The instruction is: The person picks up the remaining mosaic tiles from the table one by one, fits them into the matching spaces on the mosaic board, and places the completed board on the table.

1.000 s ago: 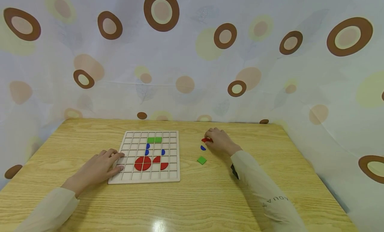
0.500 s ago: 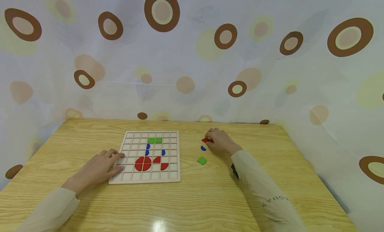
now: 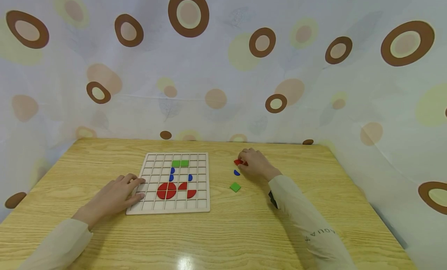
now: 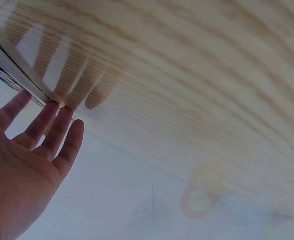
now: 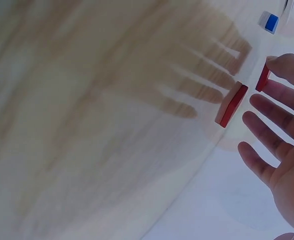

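Observation:
My left hand rests at the left edge of a pale wooden grid board; fairly straight fingers touch its side in the left wrist view. On the board lie red quarter-circle tiles, blue half-circle tiles and two green square tiles. Right of the board, my right hand pinches a red tile between thumb and index finger, the other fingers spread. A second red tile lies on the table by those fingers.
A loose blue half-circle tile and a green square tile lie on the wooden table, between the board and my right arm. A patterned curtain hangs behind the table and along its sides.
Beside my right fingertips, the visible red tile has shifted slightly left and away from me. My left hand and the board hold still.

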A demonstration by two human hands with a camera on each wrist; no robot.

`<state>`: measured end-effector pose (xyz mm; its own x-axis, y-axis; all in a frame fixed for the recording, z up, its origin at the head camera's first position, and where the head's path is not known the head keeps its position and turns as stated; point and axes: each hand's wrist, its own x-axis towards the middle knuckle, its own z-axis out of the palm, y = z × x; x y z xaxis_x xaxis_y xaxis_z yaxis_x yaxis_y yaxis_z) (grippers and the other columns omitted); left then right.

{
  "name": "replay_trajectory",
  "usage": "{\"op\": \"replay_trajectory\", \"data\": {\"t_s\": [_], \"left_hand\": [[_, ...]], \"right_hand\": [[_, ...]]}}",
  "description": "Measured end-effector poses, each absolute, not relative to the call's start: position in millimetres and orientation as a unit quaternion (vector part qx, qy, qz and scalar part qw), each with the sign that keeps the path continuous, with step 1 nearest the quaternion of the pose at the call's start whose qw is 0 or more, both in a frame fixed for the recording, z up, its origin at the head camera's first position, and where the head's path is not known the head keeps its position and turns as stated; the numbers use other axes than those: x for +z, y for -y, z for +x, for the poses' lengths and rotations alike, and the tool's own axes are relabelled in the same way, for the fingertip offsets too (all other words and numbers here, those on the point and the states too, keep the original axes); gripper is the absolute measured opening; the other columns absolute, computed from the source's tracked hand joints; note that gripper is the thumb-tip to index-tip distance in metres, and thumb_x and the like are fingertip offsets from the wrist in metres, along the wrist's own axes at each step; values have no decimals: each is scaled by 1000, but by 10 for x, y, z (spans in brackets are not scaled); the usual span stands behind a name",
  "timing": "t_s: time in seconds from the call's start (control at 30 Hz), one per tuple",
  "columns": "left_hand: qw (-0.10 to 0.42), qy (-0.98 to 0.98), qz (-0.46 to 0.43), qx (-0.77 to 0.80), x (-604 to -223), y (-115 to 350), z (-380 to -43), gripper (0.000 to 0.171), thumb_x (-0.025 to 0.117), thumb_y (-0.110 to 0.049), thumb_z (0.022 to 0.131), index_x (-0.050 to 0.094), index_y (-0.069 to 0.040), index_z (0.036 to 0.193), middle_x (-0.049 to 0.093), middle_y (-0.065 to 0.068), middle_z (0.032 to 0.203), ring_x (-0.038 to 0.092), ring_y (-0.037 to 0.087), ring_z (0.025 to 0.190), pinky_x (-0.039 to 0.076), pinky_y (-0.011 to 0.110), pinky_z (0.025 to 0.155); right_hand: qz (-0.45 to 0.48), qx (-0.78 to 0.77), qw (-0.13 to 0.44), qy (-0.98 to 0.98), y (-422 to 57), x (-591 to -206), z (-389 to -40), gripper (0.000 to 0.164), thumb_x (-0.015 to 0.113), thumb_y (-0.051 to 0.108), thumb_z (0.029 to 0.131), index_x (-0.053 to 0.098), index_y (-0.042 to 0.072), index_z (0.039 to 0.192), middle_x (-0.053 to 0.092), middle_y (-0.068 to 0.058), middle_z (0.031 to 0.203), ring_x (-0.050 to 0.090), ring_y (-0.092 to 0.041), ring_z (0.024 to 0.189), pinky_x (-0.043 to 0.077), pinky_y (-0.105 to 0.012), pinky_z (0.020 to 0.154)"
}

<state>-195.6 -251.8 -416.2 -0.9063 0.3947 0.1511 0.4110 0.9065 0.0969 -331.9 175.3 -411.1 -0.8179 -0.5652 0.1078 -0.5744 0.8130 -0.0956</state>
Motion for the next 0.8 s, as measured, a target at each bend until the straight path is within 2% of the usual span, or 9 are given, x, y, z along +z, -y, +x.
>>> {"op": "replay_trajectory", "data": {"t_s": [0.4,0.8], "left_hand": [[68,974,-210,-59,-4160,2516,-1951,44,59,-36,87,56,-11,123,55,11,113,54,31,99,45,52,82],[67,973,-210,-63,-4175,2525,-1957,45,59,-36,87,56,-10,123,55,13,114,53,33,100,44,53,84]], "right_hand": [[313,83,58,944,-1718,-4083,-3260,17,58,23,87,62,11,99,60,-3,103,50,-21,88,44,-40,75],[336,46,76,938,-1541,-3994,-3119,18,64,25,83,64,10,94,61,-3,96,53,-21,86,46,-38,75]]}}
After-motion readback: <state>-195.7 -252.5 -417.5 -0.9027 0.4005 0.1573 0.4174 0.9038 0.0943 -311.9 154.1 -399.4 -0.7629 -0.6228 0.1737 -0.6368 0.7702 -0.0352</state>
